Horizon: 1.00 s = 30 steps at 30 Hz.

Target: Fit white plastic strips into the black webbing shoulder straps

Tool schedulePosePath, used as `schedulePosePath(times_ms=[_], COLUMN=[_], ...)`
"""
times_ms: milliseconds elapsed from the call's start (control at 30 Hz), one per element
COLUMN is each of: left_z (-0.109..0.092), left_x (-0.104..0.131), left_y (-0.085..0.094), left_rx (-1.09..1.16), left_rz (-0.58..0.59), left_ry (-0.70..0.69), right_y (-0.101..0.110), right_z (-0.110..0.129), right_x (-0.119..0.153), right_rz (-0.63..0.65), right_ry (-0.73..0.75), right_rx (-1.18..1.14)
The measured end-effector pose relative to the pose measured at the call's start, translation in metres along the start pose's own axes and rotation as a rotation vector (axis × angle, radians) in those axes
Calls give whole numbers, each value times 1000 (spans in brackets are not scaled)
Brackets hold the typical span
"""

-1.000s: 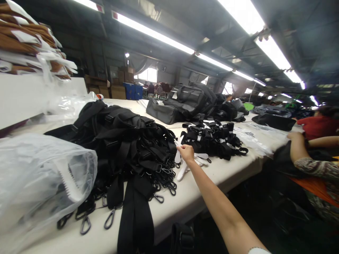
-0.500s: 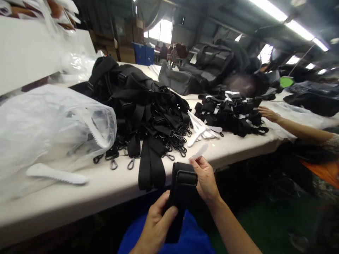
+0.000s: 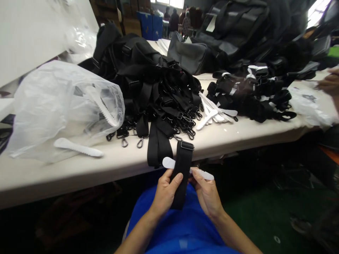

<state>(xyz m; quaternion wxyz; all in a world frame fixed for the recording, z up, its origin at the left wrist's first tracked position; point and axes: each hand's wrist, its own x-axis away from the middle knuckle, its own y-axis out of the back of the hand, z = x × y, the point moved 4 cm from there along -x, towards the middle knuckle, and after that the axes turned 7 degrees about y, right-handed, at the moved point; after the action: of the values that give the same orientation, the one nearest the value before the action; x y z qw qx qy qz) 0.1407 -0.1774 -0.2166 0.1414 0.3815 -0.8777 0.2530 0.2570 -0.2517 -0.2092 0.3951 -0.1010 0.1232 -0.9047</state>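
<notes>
My left hand (image 3: 167,192) is closed around a folded black webbing strap (image 3: 183,160), its buckle at the upper end. A white serrated plastic strip (image 3: 168,162) passes across behind the strap, showing on both sides of it. The strip's right part is pinched between the fingers of my right hand (image 3: 208,194). Just beyond my hands, a large pile of black straps (image 3: 159,88) with metal snap hooks covers the table. To its right lies a small stack of similar white strips (image 3: 213,113).
A clear plastic bag (image 3: 53,102) holding white strips sits at left, with one loose strip (image 3: 78,147) before it. Bundled black straps (image 3: 249,95) lie at right, black bags (image 3: 238,28) behind. Another person's hand (image 3: 331,83) shows at the right edge. The table edge runs before me.
My right hand has brought the white strip down and left, so it now lies across behind the strap. The strap is still in my left hand. The view has tilted downward.
</notes>
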Motion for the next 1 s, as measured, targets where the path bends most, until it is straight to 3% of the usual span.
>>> schedulePosePath(times_ms=[100,200,267,433,533,600,667,800,900,1000], left_z=[0,2,4,16,26,32,37,41,39,36], left_x=[0,5,10,13,9,5,2,-5,-6,-4], left_y=[10,19,24,38,41,39,37,35,34,33], left_rx=[-56,-107,-182,-329,-355,-385,-430,-570,-695,-803], left_rz=[-15,4,30,60,73,98,111,94,115,130], left_ry=[-5,13,30,71,94,109,120,97,56,12], right_y=[8,16,19,23,28,34,38,37,34,29], right_z=[-5,-9,-10,-16,-20,-20,-17,-14,-21,-35], right_x=[9,15,16,20,26,27,28,32,34,33], right_rz=[-70,-81,-19,235,262,223,207,329,402,425], right_ry=[150,182,138,-131,-169,-62,139,466,487,361], right_rx=[322,476,473,277,228,348,549,840,908,847])
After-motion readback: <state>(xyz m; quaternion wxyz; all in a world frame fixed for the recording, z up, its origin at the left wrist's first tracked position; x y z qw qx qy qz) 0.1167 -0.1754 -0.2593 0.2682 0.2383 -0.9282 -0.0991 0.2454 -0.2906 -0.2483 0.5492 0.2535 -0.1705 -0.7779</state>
